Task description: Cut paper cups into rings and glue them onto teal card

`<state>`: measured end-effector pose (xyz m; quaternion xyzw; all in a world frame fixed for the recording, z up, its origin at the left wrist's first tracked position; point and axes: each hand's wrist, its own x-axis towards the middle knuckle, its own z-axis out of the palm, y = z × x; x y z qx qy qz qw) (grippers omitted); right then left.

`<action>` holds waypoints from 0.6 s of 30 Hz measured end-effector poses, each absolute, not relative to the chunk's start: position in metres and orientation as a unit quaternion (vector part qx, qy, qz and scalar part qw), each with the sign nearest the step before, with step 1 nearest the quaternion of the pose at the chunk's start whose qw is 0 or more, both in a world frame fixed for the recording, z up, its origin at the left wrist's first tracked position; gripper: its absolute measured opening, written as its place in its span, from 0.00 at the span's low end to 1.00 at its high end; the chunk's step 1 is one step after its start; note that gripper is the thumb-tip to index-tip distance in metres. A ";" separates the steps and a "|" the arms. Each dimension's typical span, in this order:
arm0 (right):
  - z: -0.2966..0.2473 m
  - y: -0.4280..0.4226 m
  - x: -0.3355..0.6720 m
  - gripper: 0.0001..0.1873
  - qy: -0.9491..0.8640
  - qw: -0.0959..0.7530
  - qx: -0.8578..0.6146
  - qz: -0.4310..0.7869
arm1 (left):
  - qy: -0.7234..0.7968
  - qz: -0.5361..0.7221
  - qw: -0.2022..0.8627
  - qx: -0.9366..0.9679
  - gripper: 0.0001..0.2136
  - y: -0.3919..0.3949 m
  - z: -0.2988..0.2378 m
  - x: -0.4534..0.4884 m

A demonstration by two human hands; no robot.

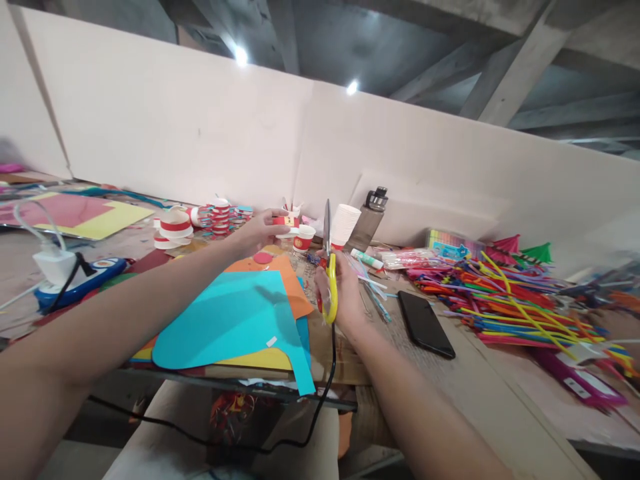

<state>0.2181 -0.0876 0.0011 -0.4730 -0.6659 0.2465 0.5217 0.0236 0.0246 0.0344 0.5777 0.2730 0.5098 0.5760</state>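
Note:
My left hand [260, 232] reaches out over the table with its fingers closed on a red and white paper cup [287, 222] that has a yellow patch. Just right of it stands another small red and white paper cup [303, 239]. In my right hand [346, 288] is a pair of scissors [332, 290] with yellow and red handles, its blades pointing up and seemingly together. The blades are apart from the held cup. Below my hands lies a sheet of turquoise paper [225, 317] over orange paper [295, 287] and yellow paper [257, 360].
A stack of paper cups [345, 223] and a bottle [367, 223] stand at the back. A phone [425, 323], glue stick [367, 259] and colourful pipe cleaners [510, 300] lie right. Decorated cups [220, 217] and a power strip [83, 280] sit left. A black cable [320, 413] hangs in front.

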 end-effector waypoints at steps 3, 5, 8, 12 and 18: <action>0.005 -0.093 0.212 0.15 -0.638 0.548 -0.457 0.291 | 0.220 0.534 0.611 0.542 0.23 0.005 0.033 0.024; 0.007 -0.094 0.211 0.16 -0.638 0.546 -0.456 0.295 | 0.207 0.541 0.618 0.532 0.22 -0.001 0.027 0.023; 0.008 -0.092 0.213 0.19 -0.646 0.531 -0.451 0.312 | 0.216 0.530 0.634 0.520 0.22 -0.005 0.018 0.020; 0.005 -0.088 0.218 0.19 -0.672 0.499 -0.472 0.278 | 0.215 0.515 0.651 0.515 0.19 -0.010 0.014 0.017; 0.008 -0.089 0.221 0.18 -0.726 0.431 -0.506 0.179 | 0.242 0.576 0.587 0.516 0.24 -0.004 0.013 0.017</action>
